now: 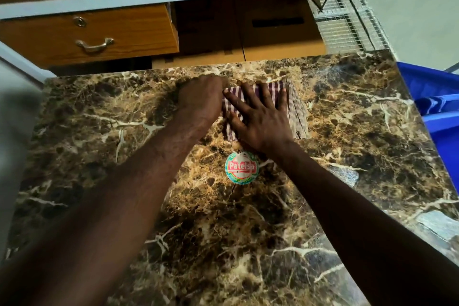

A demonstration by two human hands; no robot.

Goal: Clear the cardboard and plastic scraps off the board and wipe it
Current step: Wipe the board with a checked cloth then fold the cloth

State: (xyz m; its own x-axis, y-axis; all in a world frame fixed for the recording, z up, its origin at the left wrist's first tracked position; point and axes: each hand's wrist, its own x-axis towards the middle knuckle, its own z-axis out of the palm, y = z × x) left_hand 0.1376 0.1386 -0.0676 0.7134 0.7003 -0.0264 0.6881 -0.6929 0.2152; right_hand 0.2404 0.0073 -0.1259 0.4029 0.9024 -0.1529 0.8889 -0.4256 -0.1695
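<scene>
Closest to me are my two forearms, reaching out over the marble-pattern board [347,112]. One striped cloth [293,107] sits on the board toward its far edge, and my right hand [260,117] lies flat on it, fingers straight and spread, pressing down. My left hand [201,99] is right at the cloth's left edge with fingers curled under; can't tell whether it's actually pinching the cloth or just bunched up beside it. One round sticker [241,167] sits on the board just nearer me than the cloth, between my wrists. One blue bin [437,107] butts up against the board's right edge. Past the far edge there's one wooden drawer [87,35], two cardboard boxes [278,32] and a wire rack [347,22].
</scene>
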